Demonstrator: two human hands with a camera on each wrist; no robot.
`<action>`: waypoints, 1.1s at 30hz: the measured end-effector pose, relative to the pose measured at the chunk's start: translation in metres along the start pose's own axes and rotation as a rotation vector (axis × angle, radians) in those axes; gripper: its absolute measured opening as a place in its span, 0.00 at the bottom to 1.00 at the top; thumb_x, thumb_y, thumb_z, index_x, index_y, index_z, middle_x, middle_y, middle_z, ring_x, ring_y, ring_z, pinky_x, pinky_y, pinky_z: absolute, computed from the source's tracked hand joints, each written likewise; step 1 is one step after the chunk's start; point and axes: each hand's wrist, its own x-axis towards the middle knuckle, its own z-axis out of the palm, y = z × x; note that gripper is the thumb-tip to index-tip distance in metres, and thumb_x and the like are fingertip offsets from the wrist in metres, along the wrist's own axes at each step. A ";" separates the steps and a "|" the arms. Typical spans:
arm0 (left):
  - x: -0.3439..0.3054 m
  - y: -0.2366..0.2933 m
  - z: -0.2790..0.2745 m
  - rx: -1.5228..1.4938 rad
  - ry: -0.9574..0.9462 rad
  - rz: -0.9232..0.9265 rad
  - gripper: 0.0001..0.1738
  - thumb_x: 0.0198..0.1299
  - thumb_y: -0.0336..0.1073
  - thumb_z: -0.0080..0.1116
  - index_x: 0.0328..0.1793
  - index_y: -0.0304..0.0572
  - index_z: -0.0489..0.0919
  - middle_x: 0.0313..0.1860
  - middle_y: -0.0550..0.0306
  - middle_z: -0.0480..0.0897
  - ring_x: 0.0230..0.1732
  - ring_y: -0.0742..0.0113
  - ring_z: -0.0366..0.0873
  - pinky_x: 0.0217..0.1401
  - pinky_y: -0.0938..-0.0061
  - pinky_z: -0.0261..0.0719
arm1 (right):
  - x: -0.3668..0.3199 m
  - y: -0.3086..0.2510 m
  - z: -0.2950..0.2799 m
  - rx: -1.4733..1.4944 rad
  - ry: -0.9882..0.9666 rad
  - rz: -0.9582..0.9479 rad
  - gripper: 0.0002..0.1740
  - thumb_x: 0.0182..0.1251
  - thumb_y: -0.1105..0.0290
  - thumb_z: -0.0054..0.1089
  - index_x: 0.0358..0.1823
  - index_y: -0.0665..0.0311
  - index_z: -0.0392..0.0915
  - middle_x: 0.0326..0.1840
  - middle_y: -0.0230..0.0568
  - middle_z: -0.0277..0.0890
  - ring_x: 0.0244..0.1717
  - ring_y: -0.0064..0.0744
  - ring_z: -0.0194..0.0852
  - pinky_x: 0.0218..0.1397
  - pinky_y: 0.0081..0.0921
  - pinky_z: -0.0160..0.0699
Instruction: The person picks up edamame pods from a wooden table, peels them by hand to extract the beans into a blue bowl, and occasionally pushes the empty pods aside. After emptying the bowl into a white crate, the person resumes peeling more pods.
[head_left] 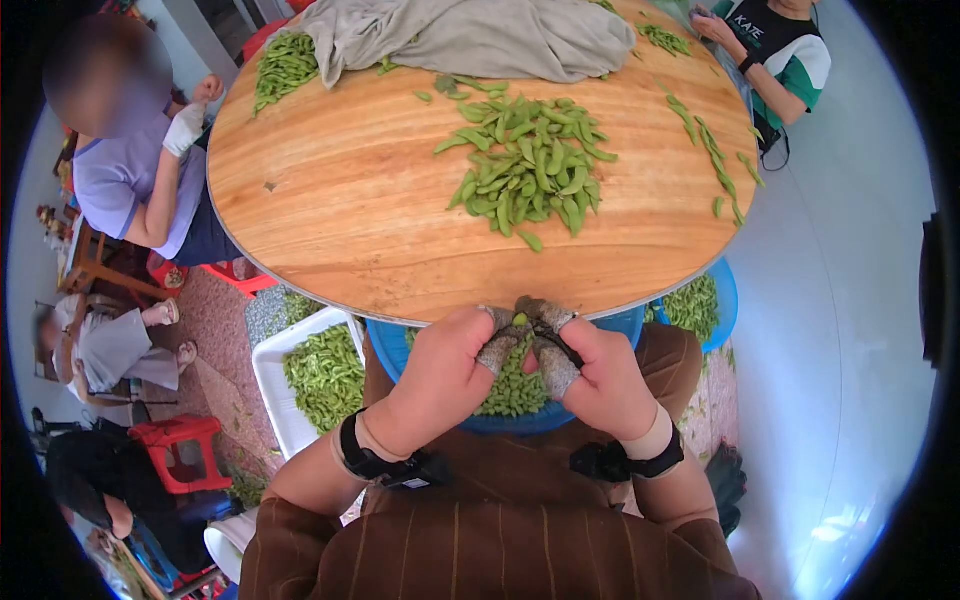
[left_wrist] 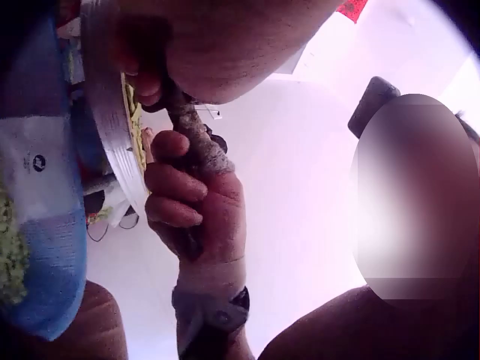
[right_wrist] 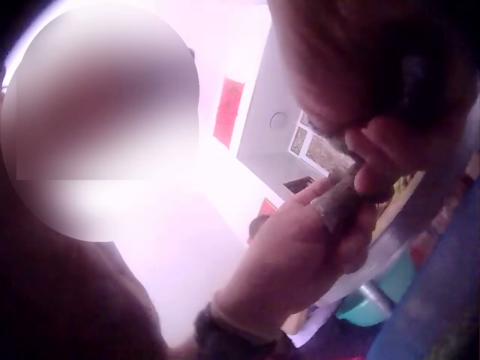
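Note:
In the head view, my left hand [head_left: 440, 365] and right hand [head_left: 605, 365] meet at the table's near edge, thumbs and fingertips together. Between them they pinch a green soybean pod [head_left: 520, 320], mostly hidden by the fingers. Worn grey coverings wrap several thumbs and fingertips. Below the hands, a blue basin [head_left: 384, 345] holds a heap of small green beans [head_left: 515, 392]. Seen from the left wrist, the right hand [left_wrist: 214, 206] has its fingers curled in; from the right wrist, the left hand [right_wrist: 289, 251] reaches toward the other hand's fingertips.
A pile of soybean pods [head_left: 535, 165] lies on the round wooden table [head_left: 330, 220], with a grey cloth [head_left: 470, 40] behind it. A white tray [head_left: 268, 375] of green beans stands at left, another blue basin [head_left: 728, 300] at right. People sit around; red stools [head_left: 180, 450] stand left.

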 end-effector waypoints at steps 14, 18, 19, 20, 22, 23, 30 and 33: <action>-0.011 -0.014 -0.002 -1.296 -0.319 -0.748 0.10 0.68 0.35 0.49 0.48 0.37 0.74 0.22 0.61 0.73 0.17 0.80 0.61 0.18 0.84 0.55 | -0.009 0.017 0.009 0.115 0.090 -0.065 0.14 0.57 0.73 0.62 0.45 0.67 0.77 0.31 0.45 0.77 0.31 0.40 0.78 0.36 0.26 0.75; -0.011 -0.017 -0.004 -1.209 -0.388 -0.726 0.09 0.68 0.36 0.49 0.44 0.38 0.75 0.21 0.63 0.73 0.17 0.80 0.61 0.18 0.85 0.54 | -0.005 0.014 0.003 -0.107 0.004 -0.095 0.13 0.52 0.72 0.65 0.39 0.67 0.77 0.30 0.45 0.77 0.31 0.46 0.78 0.34 0.29 0.76; -0.011 -0.021 -0.002 -1.063 -0.371 -0.739 0.09 0.68 0.36 0.48 0.42 0.38 0.76 0.21 0.64 0.72 0.17 0.81 0.60 0.18 0.85 0.54 | -0.004 0.014 0.003 -0.113 0.003 -0.097 0.13 0.52 0.72 0.65 0.39 0.67 0.77 0.30 0.45 0.77 0.31 0.46 0.78 0.34 0.29 0.76; -0.013 -0.023 -0.002 -0.917 -0.353 -0.751 0.09 0.68 0.36 0.48 0.40 0.39 0.76 0.20 0.65 0.72 0.16 0.81 0.60 0.18 0.85 0.54 | -0.004 0.013 0.006 -0.329 -0.012 -0.154 0.13 0.49 0.72 0.66 0.37 0.67 0.75 0.29 0.45 0.75 0.31 0.47 0.77 0.33 0.31 0.76; -0.015 -0.021 -0.007 -0.873 -0.359 -0.757 0.09 0.68 0.36 0.49 0.41 0.39 0.76 0.21 0.64 0.72 0.17 0.80 0.61 0.18 0.85 0.54 | -0.003 0.009 0.013 -0.605 0.028 -0.214 0.14 0.43 0.71 0.67 0.32 0.65 0.73 0.26 0.45 0.72 0.29 0.49 0.75 0.30 0.39 0.74; -0.017 -0.022 -0.011 -0.826 -0.369 -0.771 0.09 0.68 0.37 0.50 0.43 0.39 0.77 0.21 0.63 0.73 0.18 0.80 0.63 0.18 0.85 0.55 | -0.002 0.009 0.014 -0.608 0.026 -0.219 0.14 0.43 0.71 0.67 0.32 0.65 0.73 0.26 0.45 0.72 0.29 0.49 0.75 0.30 0.39 0.74; -0.024 -0.028 -0.019 -1.015 -0.274 -0.719 0.09 0.68 0.36 0.47 0.39 0.40 0.76 0.20 0.65 0.71 0.17 0.81 0.60 0.18 0.85 0.54 | 0.006 0.003 0.017 -0.247 -0.050 -0.022 0.13 0.48 0.73 0.66 0.35 0.66 0.75 0.28 0.47 0.75 0.31 0.45 0.77 0.34 0.32 0.75; -0.025 -0.032 -0.018 -1.040 -0.332 -0.731 0.09 0.68 0.36 0.48 0.41 0.40 0.77 0.21 0.65 0.72 0.17 0.81 0.61 0.18 0.86 0.54 | 0.008 0.008 0.018 -0.073 -0.075 0.050 0.13 0.51 0.72 0.67 0.37 0.66 0.76 0.30 0.47 0.76 0.32 0.41 0.78 0.36 0.28 0.75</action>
